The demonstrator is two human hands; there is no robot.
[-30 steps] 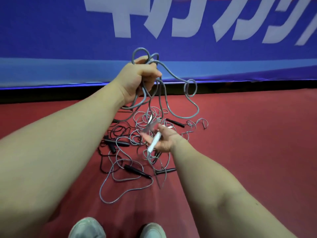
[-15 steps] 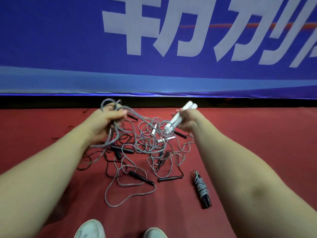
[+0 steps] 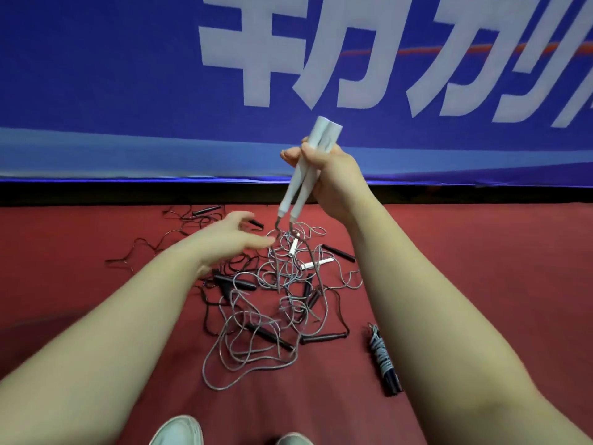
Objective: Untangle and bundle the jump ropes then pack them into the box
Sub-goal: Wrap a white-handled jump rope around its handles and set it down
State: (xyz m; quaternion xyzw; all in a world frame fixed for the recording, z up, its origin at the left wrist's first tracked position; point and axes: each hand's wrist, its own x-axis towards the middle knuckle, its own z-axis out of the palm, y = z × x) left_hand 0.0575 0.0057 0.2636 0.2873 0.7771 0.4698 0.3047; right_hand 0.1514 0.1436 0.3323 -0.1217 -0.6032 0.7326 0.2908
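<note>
A tangle of grey and black jump ropes (image 3: 272, 303) with black and white handles lies on the red floor in front of me. My right hand (image 3: 330, 175) grips two white handles (image 3: 308, 170) side by side, raised above the pile, their grey ropes hanging down into the tangle. My left hand (image 3: 231, 239) hovers over the left side of the pile with fingers spread, holding nothing. A bundled rope with black handles (image 3: 383, 359) lies apart at the right. No box is in view.
A blue banner (image 3: 128, 91) with white lettering stands along the far edge of the red floor (image 3: 481, 268). A loose black rope (image 3: 144, 248) trails to the left of the pile. My two shoe tips (image 3: 179, 431) show at the bottom.
My left hand has let go of the grey rope loops, which dropped onto the pile. My right hand has lifted the two white handles higher.
</note>
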